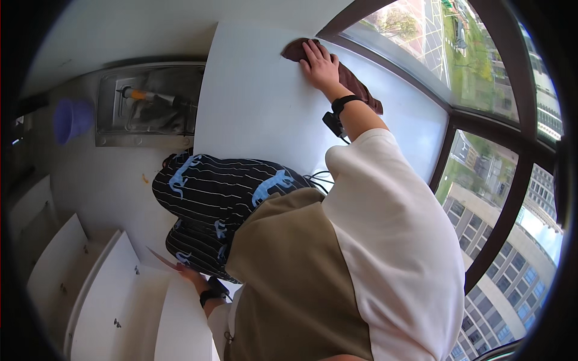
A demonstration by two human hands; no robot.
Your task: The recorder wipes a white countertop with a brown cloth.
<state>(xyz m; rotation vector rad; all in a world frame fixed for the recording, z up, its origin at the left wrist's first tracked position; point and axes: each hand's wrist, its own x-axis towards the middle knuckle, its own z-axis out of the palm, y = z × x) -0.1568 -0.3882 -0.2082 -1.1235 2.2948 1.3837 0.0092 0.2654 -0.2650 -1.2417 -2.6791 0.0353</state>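
Note:
My right hand [321, 67] lies palm down on a brown cloth [356, 83], pressing it against a white panel-like surface [253, 90] beside the window frame. Part of the cloth sticks out past the fingertips, and the rest trails back under the wrist. Low in the view, my left hand [190, 273] is down by my leg, partly hidden. It touches the end of a thin, pinkish-brown flat piece [160, 258]; whether the fingers grip it is not clear. Both wrists wear a black band with a small box.
A steel sink [145, 140] holds a caulking gun [146, 95]. Beside it is a purple bucket [72, 119]. White cabinet doors [106, 289] stand ajar at lower left. Dark-framed windows [485, 126] run along the right. Black cables [321, 176] lie near my hip.

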